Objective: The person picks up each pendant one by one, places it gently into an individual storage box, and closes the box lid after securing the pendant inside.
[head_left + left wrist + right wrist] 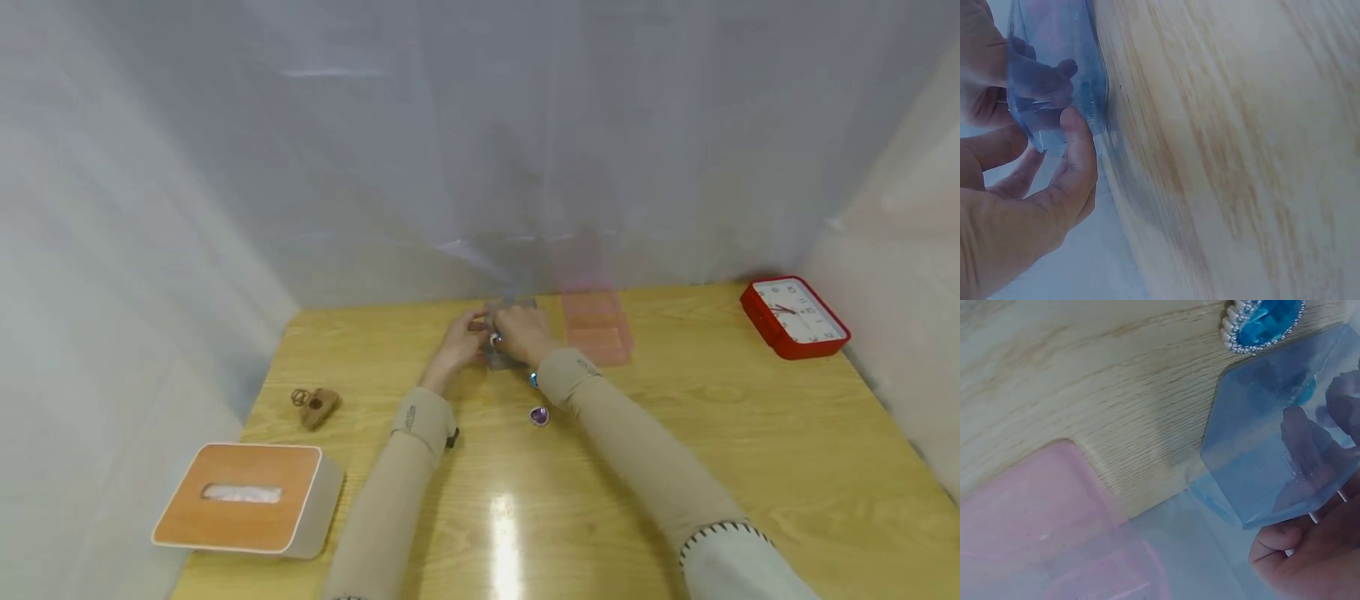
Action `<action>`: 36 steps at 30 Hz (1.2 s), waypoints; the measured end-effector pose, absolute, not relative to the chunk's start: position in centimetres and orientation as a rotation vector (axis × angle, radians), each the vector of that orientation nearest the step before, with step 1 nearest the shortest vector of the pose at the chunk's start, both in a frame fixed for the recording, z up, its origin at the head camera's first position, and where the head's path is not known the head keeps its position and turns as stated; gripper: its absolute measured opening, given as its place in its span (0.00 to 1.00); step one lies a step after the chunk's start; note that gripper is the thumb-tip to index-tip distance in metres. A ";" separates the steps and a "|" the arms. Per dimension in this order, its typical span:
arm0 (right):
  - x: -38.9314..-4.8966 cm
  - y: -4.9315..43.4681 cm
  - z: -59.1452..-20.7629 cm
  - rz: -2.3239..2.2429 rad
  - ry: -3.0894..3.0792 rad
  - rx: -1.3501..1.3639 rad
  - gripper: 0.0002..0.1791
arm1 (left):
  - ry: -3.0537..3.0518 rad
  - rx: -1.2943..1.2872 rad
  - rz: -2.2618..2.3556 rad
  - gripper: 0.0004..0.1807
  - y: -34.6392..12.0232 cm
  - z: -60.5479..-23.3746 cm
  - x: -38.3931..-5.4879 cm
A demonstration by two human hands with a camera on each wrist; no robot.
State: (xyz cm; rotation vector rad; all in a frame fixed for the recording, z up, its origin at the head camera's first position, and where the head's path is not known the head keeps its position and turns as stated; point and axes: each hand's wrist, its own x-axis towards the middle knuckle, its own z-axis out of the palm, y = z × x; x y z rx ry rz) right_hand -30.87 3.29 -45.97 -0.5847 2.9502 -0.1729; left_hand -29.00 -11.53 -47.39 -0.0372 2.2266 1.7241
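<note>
My left hand (462,340) grips the near side of a clear blue plastic box (1088,81), thumb and fingertips at its edge. Reaching in from the right, my right hand (527,333) has its fingers within the box, seen through the tinted wall. Between those fingertips shows a small blue gem (1304,394), blurred by the plastic; a shiny spot sits there in the head view too. Just outside the box lies a blue gem with a silver beaded rim (1269,322). Nearer to me is a purple heart-shaped gem (539,416).
A pink translucent box (597,329) stands right of the blue one, by the back curtain. A red clock (797,317) is at the far right. On the left are a brown wooden item (318,407) with a coil and a tissue box (251,500).
</note>
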 end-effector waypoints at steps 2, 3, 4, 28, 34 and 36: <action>-30.9 3.5 -46.1 -0.180 2.963 -0.586 0.11 | 2.227 -0.034 1.722 0.29 -11.4 -47.6 -29.0; -30.8 3.6 -46.1 -0.191 2.969 -0.586 0.11 | 2.228 -0.030 1.720 0.29 -11.3 -47.7 -29.0; -30.8 3.7 -46.1 -0.203 2.975 -0.587 0.11 | 2.229 -0.029 1.718 0.29 -11.3 -47.7 -29.0; -24.1 12.8 -43.4 -1.048 3.111 -0.780 0.27 | 2.278 -0.029 1.692 0.31 -10.6 -47.8 -29.4; -22.7 13.1 -45.5 -0.975 3.098 -0.727 0.19 | 2.269 -0.028 1.697 0.32 -10.7 -47.9 -29.2; -22.3 13.0 -46.6 -0.852 3.077 -0.677 0.18 | 2.269 -0.033 1.697 0.31 -10.7 -47.9 -29.0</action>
